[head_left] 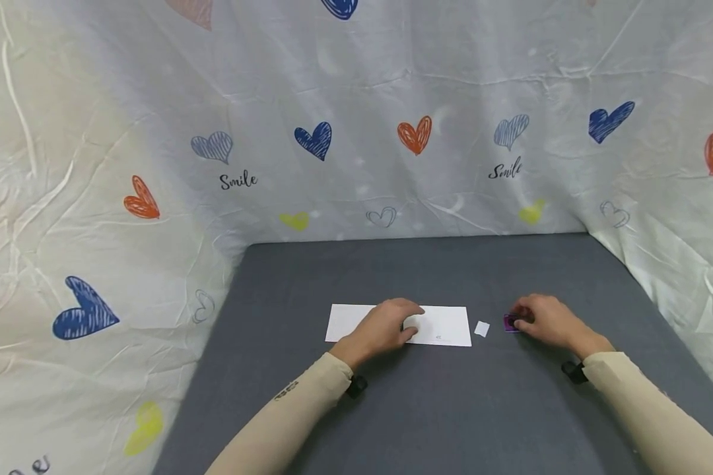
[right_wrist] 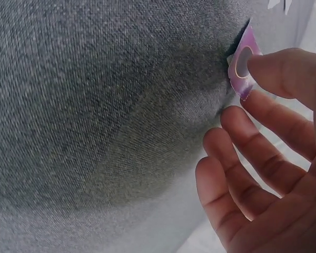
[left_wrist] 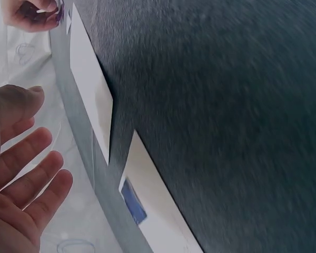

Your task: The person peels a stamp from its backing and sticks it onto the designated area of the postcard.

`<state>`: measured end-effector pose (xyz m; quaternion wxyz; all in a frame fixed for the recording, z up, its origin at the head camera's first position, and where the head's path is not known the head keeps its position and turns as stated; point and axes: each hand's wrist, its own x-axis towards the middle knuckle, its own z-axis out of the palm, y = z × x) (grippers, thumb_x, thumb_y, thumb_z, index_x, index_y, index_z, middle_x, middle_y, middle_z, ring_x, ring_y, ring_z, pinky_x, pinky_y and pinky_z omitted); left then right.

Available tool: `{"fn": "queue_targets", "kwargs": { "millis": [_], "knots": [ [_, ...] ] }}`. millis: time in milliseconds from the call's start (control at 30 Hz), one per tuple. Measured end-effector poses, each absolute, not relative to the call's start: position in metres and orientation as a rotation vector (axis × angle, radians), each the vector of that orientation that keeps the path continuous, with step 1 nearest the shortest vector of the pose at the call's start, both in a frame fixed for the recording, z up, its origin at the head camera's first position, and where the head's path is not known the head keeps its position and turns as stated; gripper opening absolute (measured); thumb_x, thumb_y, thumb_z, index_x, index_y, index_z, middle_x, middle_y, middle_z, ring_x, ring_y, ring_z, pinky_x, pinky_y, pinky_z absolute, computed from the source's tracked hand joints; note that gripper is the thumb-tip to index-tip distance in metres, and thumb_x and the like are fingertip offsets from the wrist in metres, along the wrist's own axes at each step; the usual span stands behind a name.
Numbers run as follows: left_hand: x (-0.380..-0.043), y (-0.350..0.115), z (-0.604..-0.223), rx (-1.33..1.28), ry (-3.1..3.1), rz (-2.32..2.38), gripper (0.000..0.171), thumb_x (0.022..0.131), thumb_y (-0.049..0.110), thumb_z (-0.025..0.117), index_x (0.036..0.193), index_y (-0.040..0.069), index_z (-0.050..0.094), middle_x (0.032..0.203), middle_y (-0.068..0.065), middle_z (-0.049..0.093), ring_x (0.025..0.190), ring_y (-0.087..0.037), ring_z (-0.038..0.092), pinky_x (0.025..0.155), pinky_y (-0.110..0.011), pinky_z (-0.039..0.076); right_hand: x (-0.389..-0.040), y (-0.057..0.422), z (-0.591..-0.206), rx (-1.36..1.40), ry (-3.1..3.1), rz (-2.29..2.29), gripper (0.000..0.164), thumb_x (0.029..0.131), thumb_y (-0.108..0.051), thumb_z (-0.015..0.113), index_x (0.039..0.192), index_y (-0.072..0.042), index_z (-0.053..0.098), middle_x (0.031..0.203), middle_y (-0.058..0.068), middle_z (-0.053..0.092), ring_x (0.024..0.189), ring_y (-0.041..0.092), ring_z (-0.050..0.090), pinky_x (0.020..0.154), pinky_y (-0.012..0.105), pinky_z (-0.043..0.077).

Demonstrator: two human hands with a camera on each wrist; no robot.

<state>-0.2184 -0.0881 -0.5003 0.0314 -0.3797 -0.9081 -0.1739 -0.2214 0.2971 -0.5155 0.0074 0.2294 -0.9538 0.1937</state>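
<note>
The little purple piece (right_wrist: 244, 66) with its dark oval is right at the fingertips of the right hand (head_left: 549, 321), thumb on its face and forefinger at the lower edge: a pinch, by the look of it, with the other fingers loosely bent alongside. It sits tilted there, though whether it is fully clear of the dark table (head_left: 428, 409) I can't tell! This looks like the pick-up step, and the next move calls for a light, even grip, since something this thin could bend or slip. Just left of that hand lies a small white piece (head_left: 482, 328), flat on the table, and it could get brushed on any leftward path. Further left, a white card (head_left: 442, 323), then the left hand (head_left: 386, 323), fingers apart, nothing in them, poised over the gap and hiding part of the layout from above. Beneath and left of it, a second white card (head_left: 347, 321), a blue rectangle (left_wrist: 133, 203) near its corner. Beyond both hands, a heart-printed cloth (head_left: 362, 72) hangs behind the table.
</note>
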Motion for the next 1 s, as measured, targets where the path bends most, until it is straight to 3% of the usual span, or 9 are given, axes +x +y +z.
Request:
{"fn": "queue_targets", "kwargs": {
  "millis": [300, 667, 1000],
  "knots": [
    [-0.222, -0.074, -0.51, -1.222, -2.842, -0.511, 0.033, 0.102, 0.015, 0.077, 0.133, 0.007, 0.076, 0.134, -0.004, 0.078, 0.13, -0.022, 0.072, 0.114, -0.037, 0.053, -0.218, 0.293, -0.519, 0.685, -2.97, 0.597, 0.012, 0.092, -0.011, 0.084, 0.101, -0.005, 0.079, 0.092, 0.004, 0.074, 0.084, 0.02, 0.068, 0.078, 0.049, 0.057],
    [-0.22, -0.064, -0.523, -1.263, -2.886, -0.522, 0.03, 0.102, 0.014, 0.075, 0.13, 0.007, 0.078, 0.129, -0.004, 0.08, 0.126, -0.021, 0.074, 0.112, -0.035, 0.055, -0.217, 0.288, -0.522, 0.636, -2.999, 0.579, 0.011, 0.091, -0.011, 0.085, 0.098, -0.008, 0.078, 0.086, -0.001, 0.066, 0.078, 0.014, 0.058, 0.072, 0.042, 0.051],
    [-0.221, -0.063, -0.524, -1.329, -2.825, -0.428, 0.02, 0.098, 0.004, 0.075, 0.116, 0.006, 0.081, 0.117, -0.005, 0.082, 0.117, -0.022, 0.075, 0.11, -0.036, 0.055, -0.22, 0.287, -0.52, 0.609, -3.037, 0.569, 0.01, 0.09, -0.011, 0.084, 0.091, -0.012, 0.075, 0.085, -0.002, 0.066, 0.077, 0.013, 0.057, 0.07, 0.041, 0.051]
  ]
}}
